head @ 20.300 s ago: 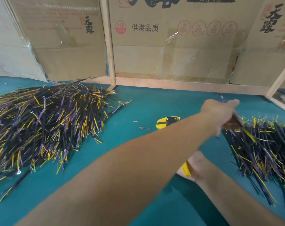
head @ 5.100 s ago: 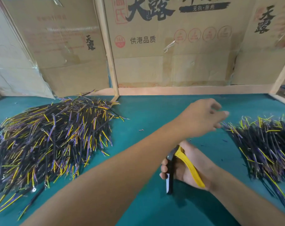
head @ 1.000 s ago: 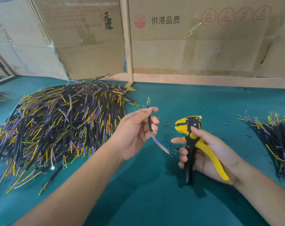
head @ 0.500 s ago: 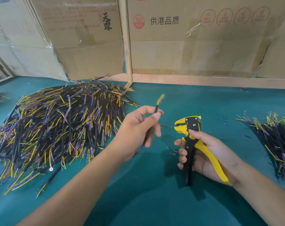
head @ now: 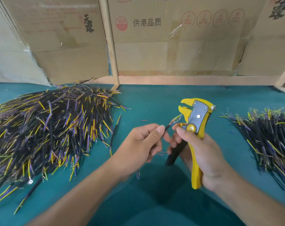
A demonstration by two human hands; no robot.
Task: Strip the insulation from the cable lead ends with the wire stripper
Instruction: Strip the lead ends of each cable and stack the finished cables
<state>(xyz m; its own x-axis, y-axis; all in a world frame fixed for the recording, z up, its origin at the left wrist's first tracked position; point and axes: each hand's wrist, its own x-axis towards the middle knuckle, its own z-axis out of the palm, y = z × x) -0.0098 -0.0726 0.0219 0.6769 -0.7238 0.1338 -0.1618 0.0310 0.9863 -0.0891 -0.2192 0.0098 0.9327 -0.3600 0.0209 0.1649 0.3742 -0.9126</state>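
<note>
Behind both grips, cable point(head: 167, 127) left point(head: 141, 144), stripper point(head: 194, 128) right point(head: 202, 154), cardboard point(head: 146, 39) reads 供港品质.

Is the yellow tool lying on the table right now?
No, the right hand grips the yellow wire stripper by its handles, raised off the green table.

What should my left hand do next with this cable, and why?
Probably feed the lead ends a little further into the yellow wire stripper's open mouth. The left hand pinches the black cable, whose coloured leads sit just beside the mouth, while the right hand grips the handles.
</note>
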